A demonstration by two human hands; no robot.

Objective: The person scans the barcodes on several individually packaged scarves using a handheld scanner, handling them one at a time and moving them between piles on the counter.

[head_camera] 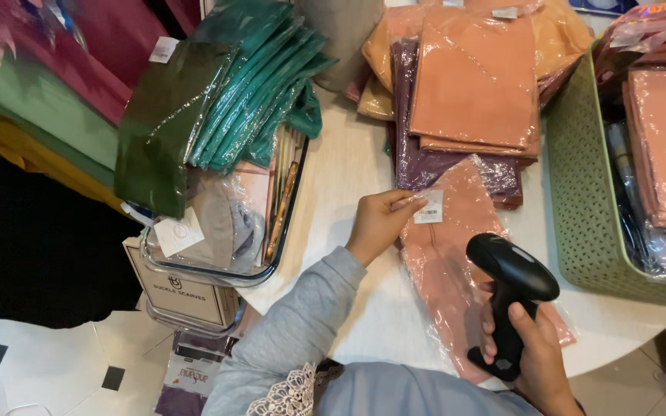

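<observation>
My left hand (378,223) pinches the upper left corner of a peach cloth in a clear plastic bag (445,273), right beside its white label (428,206). The bag lies flat on the white round table (341,177). My right hand (537,358) grips the handle of a black barcode scanner (510,289), whose head hovers over the bag and points toward the label.
Behind the bag lies a stack of bagged peach and purple cloths (468,100). A green perforated basket (591,185) with more bagged cloths stands at the right. Green bagged cloths (233,100) rest on a clear tray (217,254) at the left, above a cardboard box (183,293).
</observation>
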